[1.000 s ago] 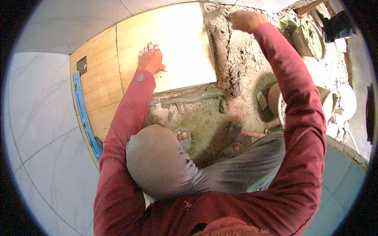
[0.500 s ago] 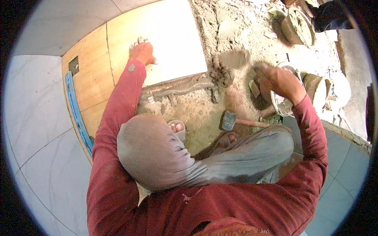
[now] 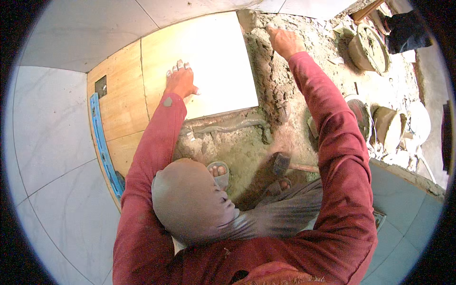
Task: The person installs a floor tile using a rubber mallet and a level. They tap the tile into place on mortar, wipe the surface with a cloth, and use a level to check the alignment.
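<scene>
My left hand (image 3: 179, 81) lies flat with fingers spread on a pale floor tile (image 3: 213, 61), washed out by bright light. My right hand (image 3: 285, 42) is stretched far forward, its fingers closed round what looks like a trowel; the mortar-coated blade (image 3: 247, 20) shows at the tile's far right corner, and the handle is mostly hidden by the hand. Rough mortar (image 3: 270, 80) runs along the tile's right side. A strip of wet mortar (image 3: 228, 127) lines its near edge.
A blue spirit level (image 3: 104, 142) lies along the left wall on wood-coloured tiles (image 3: 121, 111). By my feet is a mallet (image 3: 281, 163), partly under my right arm. Buckets (image 3: 389, 126) and a mortar-caked basin (image 3: 369, 49) stand at right. Someone's dark-clothed leg (image 3: 407, 31) shows beyond.
My right hand has swung from beside the bucket at right, forward and left to the tile's far corner, carrying the trowel. My left hand stays on the tile; the view has shifted slightly.
</scene>
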